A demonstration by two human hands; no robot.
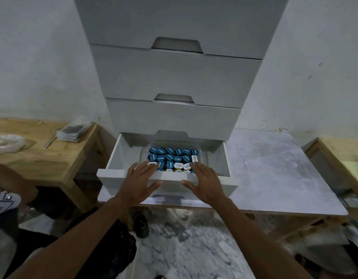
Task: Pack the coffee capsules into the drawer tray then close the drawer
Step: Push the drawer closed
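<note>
While both hands reach over its front panel, drawer [116, 156]: lowest of the white cabinet [174, 77], pulled out toward the front edge of the grey desk [274, 168].
Tray [203, 151]: clear plastic, set inside the drawer, nearer its right wall.
Coffee capsules [174, 156]: packed in rows in the tray, mostly blue lids up, with a few white or cream ones in the near rows.
Left hand [141, 178]: flat, fingers straight and spread wide over the near-left capsules, holding nothing; thumb above the front panel.
Right hand [204, 182]: likewise flat, fingers wide over the near-right capsules, holding nothing; whether they press the lids cannot be told.
Wooden desk [43, 158]: left of the cabinet, carrying a pen [50, 140] near its back edge.
</note>
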